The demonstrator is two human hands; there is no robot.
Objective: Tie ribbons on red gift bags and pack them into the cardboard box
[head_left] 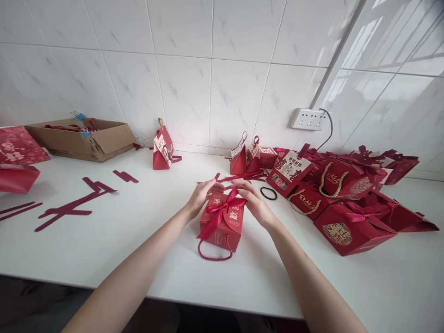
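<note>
A red gift box with gold lettering stands on the white table in front of me. A shiny red ribbon bow is tied across its top, and a twisted red cord handle hangs at the near end. My left hand curves round the far left corner of the box. On the opposite side, my right hand bends over the far right corner, its fingers reaching behind the bow. The fingertips are partly hidden at the box's far end.
Several red gift boxes and bags are heaped on the right. Loose dark red ribbons lie left, before a cardboard box. A small red box stands near the wall. A black hair tie and a wall socket are at right.
</note>
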